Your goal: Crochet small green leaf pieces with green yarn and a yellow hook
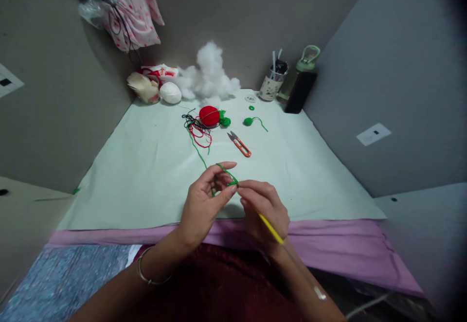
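Green yarn (pixel 226 171) runs over the raised index finger of my left hand (pixel 203 204), whose thumb and a finger pinch a small green piece of crochet (pixel 233 183). My right hand (pixel 269 209) grips a crochet hook with a yellow handle (pixel 270 228), and its fingertips meet the left thumb at the green stitches. The hook's tip is hidden among fingers and yarn. Beyond my hands lie orange-handled thread snips (pixel 243 149), and a green strand trails back to a tangle of black, red and green yarn (pixel 195 122). A red ball of yarn (pixel 209 116) sits beside it.
Small green pieces (pixel 248 121) and a clear lid-like disc (pixel 250 98) lie further back. White stuffing (pixel 211 71), a white ball (pixel 170 93), a pen cup (pixel 270 87), a green bottle (pixel 294 81) and a dark phone-like slab (pixel 301 92) line the back wall. Partitions flank the table.
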The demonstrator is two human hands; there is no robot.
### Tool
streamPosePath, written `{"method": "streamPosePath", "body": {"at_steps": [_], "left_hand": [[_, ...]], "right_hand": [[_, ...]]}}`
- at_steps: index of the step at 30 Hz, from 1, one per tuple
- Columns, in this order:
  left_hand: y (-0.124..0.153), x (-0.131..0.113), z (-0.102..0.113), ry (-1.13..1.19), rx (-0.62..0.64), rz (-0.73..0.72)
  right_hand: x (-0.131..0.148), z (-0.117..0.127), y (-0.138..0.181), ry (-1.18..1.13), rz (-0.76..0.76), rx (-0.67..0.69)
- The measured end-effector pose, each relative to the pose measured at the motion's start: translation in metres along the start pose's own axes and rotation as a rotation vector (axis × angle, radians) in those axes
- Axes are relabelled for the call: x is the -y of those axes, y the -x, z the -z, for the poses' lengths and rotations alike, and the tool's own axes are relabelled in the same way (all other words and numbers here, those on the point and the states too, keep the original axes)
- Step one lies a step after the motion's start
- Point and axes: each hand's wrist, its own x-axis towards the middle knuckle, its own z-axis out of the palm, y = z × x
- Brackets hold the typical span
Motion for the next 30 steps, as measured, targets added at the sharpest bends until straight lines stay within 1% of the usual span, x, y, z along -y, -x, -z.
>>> {"method": "streamPosePath", "body": {"at_steps": [2,4,6,7,8,9,12,14,16,20,22,24,25,26,28,30], "left_hand": [[-0.001,-0.001,0.000,0.092,0.030,0.052],[-0.002,-0.002,0.001,0.240,0.112,0.200],[-0.004,-0.004,0.003,0.368,0.203,0.365],[-0.005,-0.006,0.005,0.405,0.223,0.415],[-0.006,-0.007,0.006,0.421,0.218,0.430],[-0.008,-0.008,0.007,0.420,0.195,0.414],[-0.009,-0.008,0.009,0.353,0.104,0.300],[-0.008,-0.007,0.008,0.283,0.089,0.223],[-0.006,-0.004,0.005,0.206,0.098,0.157],[-0.003,0.001,0.002,0.095,0.101,0.090],[-0.003,0.003,0.001,0.141,0.082,0.104],[-0.006,0.003,0.001,0.255,0.100,0.193],[-0.007,0.003,0.002,0.320,0.125,0.259],[-0.009,0.002,0.003,0.379,0.151,0.323],[-0.013,0.000,0.006,0.448,0.174,0.397],[-0.014,-0.002,0.008,0.445,0.138,0.367]], "right_hand": [[-0.001,-0.004,0.005,0.081,0.043,-0.031],[-0.001,-0.007,0.006,0.107,0.069,-0.057],[-0.001,-0.006,0.003,0.019,0.013,-0.076],[-0.001,-0.005,0.001,-0.065,-0.052,-0.088],[0.000,-0.004,-0.002,-0.161,-0.129,-0.101],[0.000,-0.003,-0.006,-0.262,-0.207,-0.127],[0.000,-0.001,-0.015,-0.567,-0.416,-0.180],[-0.001,-0.002,-0.020,-0.703,-0.489,-0.167],[-0.002,-0.004,-0.022,-0.709,-0.483,-0.137],[-0.001,-0.006,-0.018,-0.526,-0.387,-0.131],[0.000,-0.006,-0.013,-0.376,-0.297,-0.107],[0.000,-0.005,-0.010,-0.232,-0.186,-0.069],[0.000,-0.004,-0.009,-0.202,-0.167,-0.063],[-0.001,-0.003,-0.010,-0.215,-0.187,-0.078],[-0.002,-0.002,-0.013,-0.357,-0.315,-0.148],[-0.004,-0.002,-0.017,-0.581,-0.464,-0.209]]}}
